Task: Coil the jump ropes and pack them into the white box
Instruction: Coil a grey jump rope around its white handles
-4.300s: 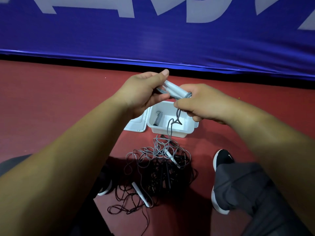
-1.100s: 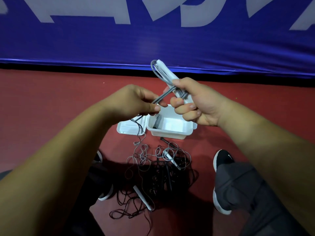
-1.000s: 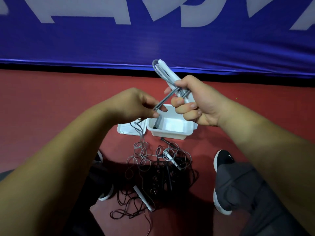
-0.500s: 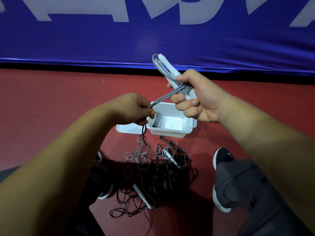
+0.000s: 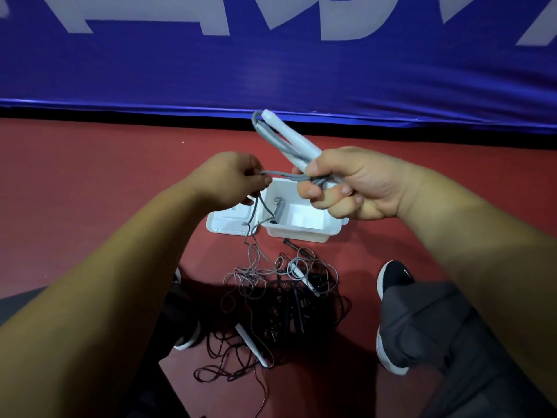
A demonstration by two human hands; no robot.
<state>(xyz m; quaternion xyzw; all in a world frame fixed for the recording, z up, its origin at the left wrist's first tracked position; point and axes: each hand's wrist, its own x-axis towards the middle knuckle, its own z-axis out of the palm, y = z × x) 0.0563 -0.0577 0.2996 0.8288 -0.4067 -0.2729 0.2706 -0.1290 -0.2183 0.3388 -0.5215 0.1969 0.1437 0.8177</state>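
Head cam, looks fwd-down, close over both hands [image 5: 346,188]

**Red floor, open box, loose ropes**

The red floor [image 5: 90,182] runs back to a blue banner [image 5: 271,73]. An open white box [image 5: 301,234] stands on it, with its lid [image 5: 224,226] lying flat against the box's left side. Nearer the camera, a tangle of grey and black jump ropes [image 5: 283,294] sprawls on the floor, with a white handle [image 5: 251,345] at its near edge. A black shoe [image 5: 391,279] rests to the right of the tangle and another shoe [image 5: 187,340] to the left.
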